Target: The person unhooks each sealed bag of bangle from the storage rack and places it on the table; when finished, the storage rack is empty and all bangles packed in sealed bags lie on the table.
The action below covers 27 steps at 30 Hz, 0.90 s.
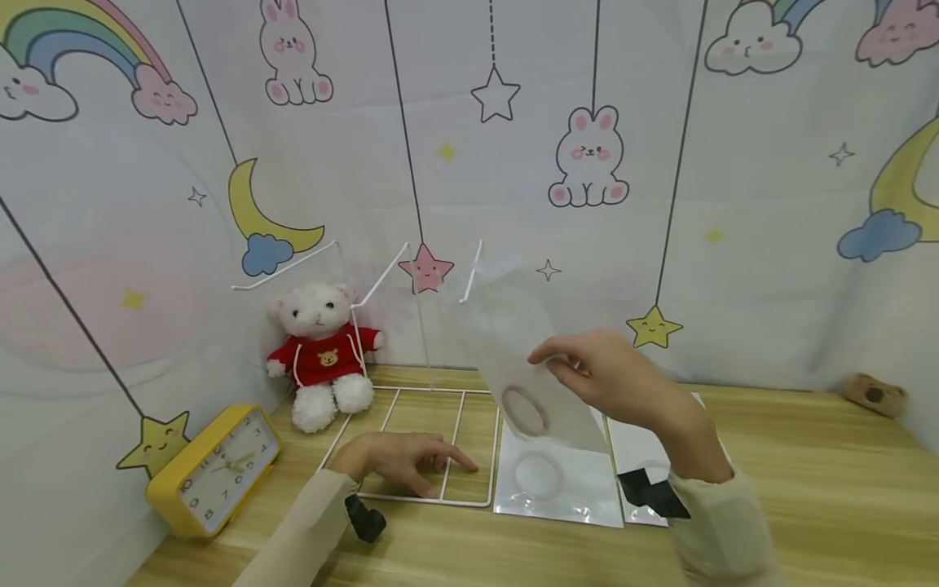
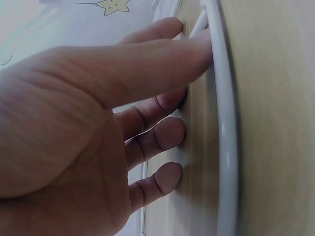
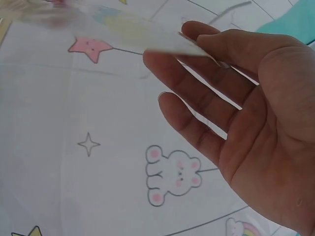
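Observation:
My right hand pinches the upper right side of a clear flat packet with a pinkish ring in it. The packet hangs tilted above the table, by the right side of a white wire rack. In the right wrist view, thumb and fingers grip the packet by its edge, the other fingers loosely bent. My left hand rests on the rack's flat wire base, index finger stretched out. In the left wrist view, the left thumb touches the wire, while the spread fingertips are down near the tabletop.
Under the raised packet lies a similar packet with a ring, beside another flat packet. A teddy bear in red sits behind the rack, whose thin prongs stick up. A yellow clock stands left. A brown plush lies far right.

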Each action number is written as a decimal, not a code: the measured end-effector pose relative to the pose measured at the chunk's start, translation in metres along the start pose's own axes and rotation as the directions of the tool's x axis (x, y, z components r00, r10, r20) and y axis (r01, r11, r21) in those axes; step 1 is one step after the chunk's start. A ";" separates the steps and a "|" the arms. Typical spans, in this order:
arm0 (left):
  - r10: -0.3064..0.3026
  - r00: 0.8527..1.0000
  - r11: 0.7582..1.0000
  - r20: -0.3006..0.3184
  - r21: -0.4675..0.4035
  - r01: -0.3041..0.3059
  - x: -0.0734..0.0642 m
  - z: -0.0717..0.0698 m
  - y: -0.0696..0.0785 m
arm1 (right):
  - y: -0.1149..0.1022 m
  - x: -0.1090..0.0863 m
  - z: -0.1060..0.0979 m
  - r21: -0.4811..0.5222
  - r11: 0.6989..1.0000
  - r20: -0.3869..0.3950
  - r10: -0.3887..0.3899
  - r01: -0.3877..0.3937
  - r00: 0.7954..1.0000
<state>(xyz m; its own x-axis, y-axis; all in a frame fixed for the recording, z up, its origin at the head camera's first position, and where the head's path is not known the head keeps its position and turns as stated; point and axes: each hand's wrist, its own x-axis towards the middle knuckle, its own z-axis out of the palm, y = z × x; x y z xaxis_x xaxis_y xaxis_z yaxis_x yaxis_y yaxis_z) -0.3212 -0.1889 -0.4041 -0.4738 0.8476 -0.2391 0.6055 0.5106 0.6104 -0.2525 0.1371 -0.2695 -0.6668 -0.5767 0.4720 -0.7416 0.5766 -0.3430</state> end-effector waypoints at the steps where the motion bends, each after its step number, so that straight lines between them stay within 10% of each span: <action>1: -0.005 1.000 1.000 0.002 -0.005 0.005 0.000 0.000 0.000 | -0.001 -0.002 -0.004 -0.006 1.000 -0.010 -0.001 0.001 1.000; 27: -0.020 1.000 1.000 -0.007 0.010 0.020 0.000 0.001 0.000 | -0.034 -0.037 -0.046 -0.050 0.951 -0.256 -0.307 0.305 0.917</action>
<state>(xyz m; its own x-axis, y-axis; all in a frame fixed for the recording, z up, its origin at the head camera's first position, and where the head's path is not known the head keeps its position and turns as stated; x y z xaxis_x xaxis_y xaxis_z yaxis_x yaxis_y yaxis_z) -0.3210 -0.1886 -0.4051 -0.4904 0.8361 -0.2459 0.6021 0.5291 0.5979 -0.1990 0.1652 -0.2376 -0.3643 -0.5576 0.7459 -0.9049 0.4012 -0.1419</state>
